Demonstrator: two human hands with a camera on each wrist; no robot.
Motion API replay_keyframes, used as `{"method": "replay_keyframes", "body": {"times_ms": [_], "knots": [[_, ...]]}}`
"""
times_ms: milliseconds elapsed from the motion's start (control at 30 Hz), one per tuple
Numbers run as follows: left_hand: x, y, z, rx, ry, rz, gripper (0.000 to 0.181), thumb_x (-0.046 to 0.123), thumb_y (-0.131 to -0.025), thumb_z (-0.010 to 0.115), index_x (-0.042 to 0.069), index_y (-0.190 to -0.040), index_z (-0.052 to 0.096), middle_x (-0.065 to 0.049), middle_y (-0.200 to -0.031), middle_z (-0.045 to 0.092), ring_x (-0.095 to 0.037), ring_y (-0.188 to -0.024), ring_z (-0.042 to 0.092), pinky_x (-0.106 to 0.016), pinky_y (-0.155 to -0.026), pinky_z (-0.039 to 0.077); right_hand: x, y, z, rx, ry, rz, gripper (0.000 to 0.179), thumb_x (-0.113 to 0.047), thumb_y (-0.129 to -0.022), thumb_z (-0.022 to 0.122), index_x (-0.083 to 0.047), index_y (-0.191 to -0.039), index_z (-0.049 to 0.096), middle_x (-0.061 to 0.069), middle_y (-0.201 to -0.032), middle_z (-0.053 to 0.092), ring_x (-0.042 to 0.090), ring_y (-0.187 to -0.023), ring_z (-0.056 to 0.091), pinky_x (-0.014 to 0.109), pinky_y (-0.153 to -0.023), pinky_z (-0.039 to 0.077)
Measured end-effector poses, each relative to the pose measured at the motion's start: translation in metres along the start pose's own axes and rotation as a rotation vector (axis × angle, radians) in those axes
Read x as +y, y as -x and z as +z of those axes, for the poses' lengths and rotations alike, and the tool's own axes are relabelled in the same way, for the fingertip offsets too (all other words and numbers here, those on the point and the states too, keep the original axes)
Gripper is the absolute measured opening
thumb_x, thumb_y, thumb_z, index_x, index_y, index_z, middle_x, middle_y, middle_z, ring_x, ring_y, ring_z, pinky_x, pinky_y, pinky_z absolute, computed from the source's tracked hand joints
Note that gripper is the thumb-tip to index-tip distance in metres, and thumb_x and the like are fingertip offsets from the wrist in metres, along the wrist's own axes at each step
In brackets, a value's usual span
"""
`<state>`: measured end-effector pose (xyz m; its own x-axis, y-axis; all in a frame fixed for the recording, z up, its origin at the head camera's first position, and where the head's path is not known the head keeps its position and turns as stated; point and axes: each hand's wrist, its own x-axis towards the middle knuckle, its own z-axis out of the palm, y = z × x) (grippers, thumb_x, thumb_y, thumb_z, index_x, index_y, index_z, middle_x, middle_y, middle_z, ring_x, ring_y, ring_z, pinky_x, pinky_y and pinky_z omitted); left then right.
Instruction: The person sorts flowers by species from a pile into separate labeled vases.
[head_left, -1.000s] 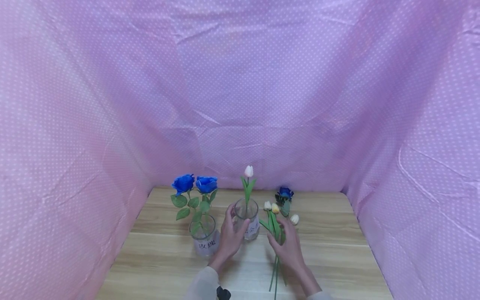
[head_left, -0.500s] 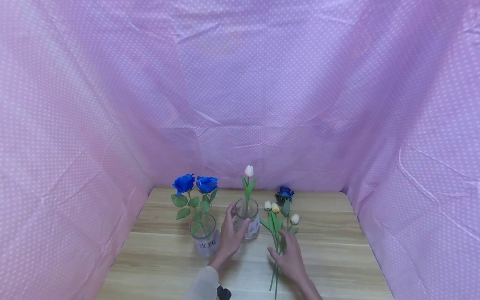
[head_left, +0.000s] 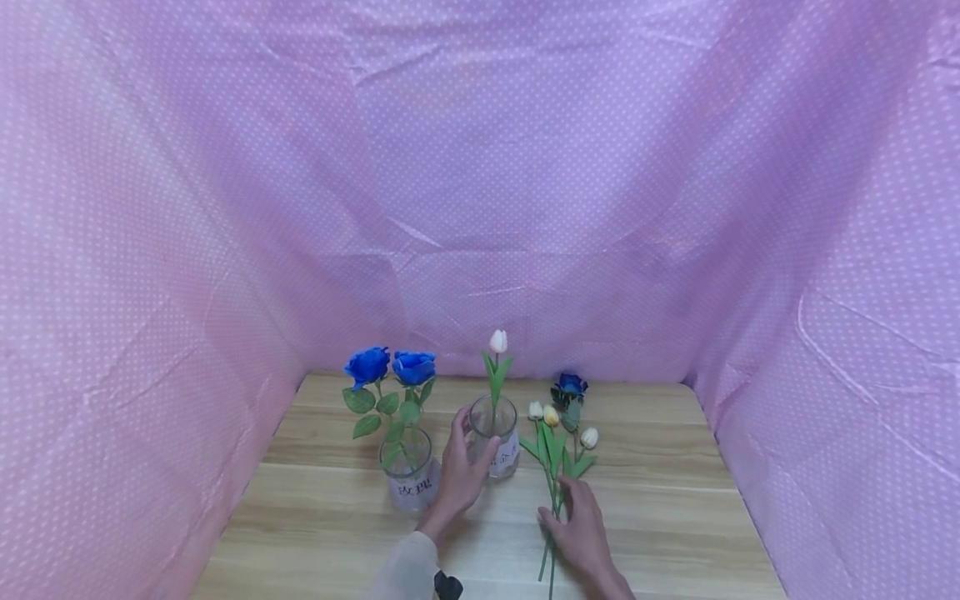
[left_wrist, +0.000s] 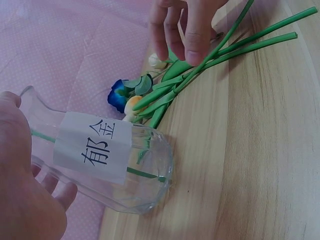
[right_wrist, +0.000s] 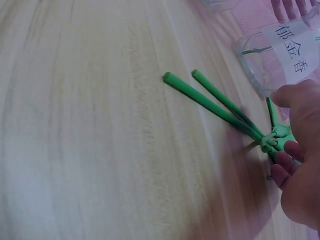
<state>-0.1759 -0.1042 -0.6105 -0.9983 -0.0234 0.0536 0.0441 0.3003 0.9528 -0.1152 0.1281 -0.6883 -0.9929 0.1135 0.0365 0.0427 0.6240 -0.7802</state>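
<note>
My left hand holds a clear glass vase by its side, fingers and thumb curved round it. A paper label with black characters is stuck on the glass. One white tulip stands upright in this vase, its green stem showing through. To the right, my right hand is over the green stems of a loose bunch, thumb and fingers apart around them. The bunch has a yellow tulip and a white tulip; another white tulip lies beside them.
A second labelled glass vase stands left of my left hand with two blue roses in it. A dark blue rose lies behind the loose tulips. Pink dotted cloth walls in the wooden table at back and sides.
My right hand has drawn back toward the table's front edge, down along the stems, uncovering more of the leaves. The left hand and its vase have stayed in place.
</note>
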Motion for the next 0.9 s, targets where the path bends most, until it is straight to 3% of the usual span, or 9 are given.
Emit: {"method": "replay_keyframes", "body": {"times_ms": [200,400,567,900], "knots": [[0.0019,-0.0002,0.0009,0.001,-0.003,-0.016,0.081,0.04,-0.111,0.071,0.03,-0.177,0.025,-0.015,-0.182,0.041,-0.044,-0.166,0.045,-0.067,-0.133,0.045,0.0043,0.0026,0.0021,0.002,0.02,0.004,0.061,-0.021,-0.091,0.094,-0.005,-0.145,0.068,0.008,-0.125,0.072,0.022,-0.113,0.07,0.043,-0.097,0.067],[0.0013,0.0005,0.0009,0.003,-0.006,-0.014,0.081,0.039,-0.112,0.071,0.029,-0.177,0.025,-0.016,-0.182,0.041,-0.045,-0.166,0.044,-0.068,-0.132,0.045,0.0072,0.0022,0.0038,0.004,0.013,-0.01,0.051,-0.013,-0.092,0.092,-0.004,-0.138,0.071,0.003,-0.112,0.07,0.013,-0.098,0.063,0.022,-0.078,0.059],[0.0003,0.0004,0.0005,0.0,-0.008,-0.004,0.08,0.038,-0.112,0.071,0.029,-0.177,0.025,-0.017,-0.181,0.041,-0.045,-0.166,0.045,-0.068,-0.132,0.046,0.0061,0.0014,0.0037,-0.003,0.012,-0.023,0.045,-0.005,-0.092,0.089,-0.003,-0.133,0.072,0.003,-0.109,0.07,0.01,-0.092,0.063,0.018,-0.07,0.058],[-0.0005,0.0,0.0011,0.0,0.002,0.006,0.079,0.038,-0.112,0.071,0.029,-0.176,0.026,-0.016,-0.181,0.041,-0.045,-0.166,0.045,-0.067,-0.132,0.046,0.0036,-0.0009,-0.0011,-0.033,-0.015,0.005,0.045,0.005,-0.092,0.083,0.0,-0.135,0.072,0.007,-0.113,0.073,0.008,-0.091,0.065,0.017,-0.072,0.062]]}}
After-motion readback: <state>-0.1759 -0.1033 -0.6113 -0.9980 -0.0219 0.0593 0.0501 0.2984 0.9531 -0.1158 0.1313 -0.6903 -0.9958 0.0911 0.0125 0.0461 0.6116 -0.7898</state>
